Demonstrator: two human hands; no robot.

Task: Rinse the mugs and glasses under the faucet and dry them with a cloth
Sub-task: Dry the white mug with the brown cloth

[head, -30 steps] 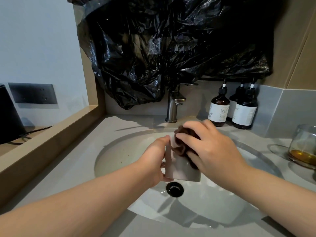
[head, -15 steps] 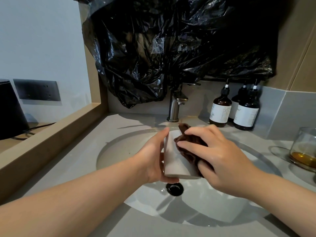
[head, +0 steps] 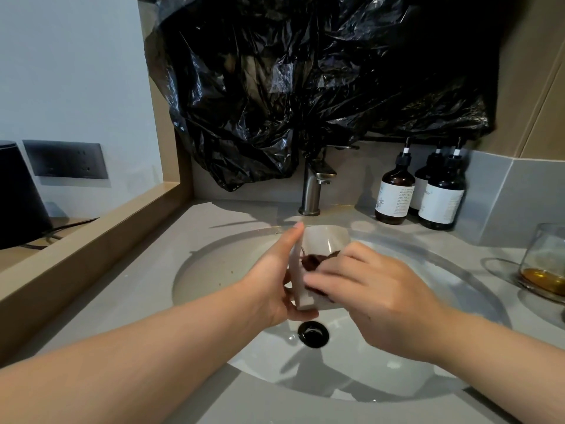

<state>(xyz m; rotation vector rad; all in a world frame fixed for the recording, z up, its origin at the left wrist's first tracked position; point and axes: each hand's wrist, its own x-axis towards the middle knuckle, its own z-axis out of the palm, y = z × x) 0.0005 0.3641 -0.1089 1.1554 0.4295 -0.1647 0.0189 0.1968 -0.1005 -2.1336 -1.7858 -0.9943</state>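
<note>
- Grey sink (head: 220,270) fills the view; you hold the mug (head: 324,240) tilted over its basin.
- Right hand (head: 382,301): fingers curled on the cloth (head: 315,261), pressing it to the mug.
- Left hand (head: 272,289) clasps the mug, thumb along its wall.
- Mug: likely stiff, breakable and slick if wet, so grip the body. Its handle is hidden and the cloth is mostly covered.

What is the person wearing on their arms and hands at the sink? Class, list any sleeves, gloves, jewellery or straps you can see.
Nothing worn shows. The left forearm and right forearm are bare right to the frame's edge, with no sleeve in view. The left hand and right hand have no gloves, and no ring, watch or bracelet is visible on the sides the camera sees.
</note>
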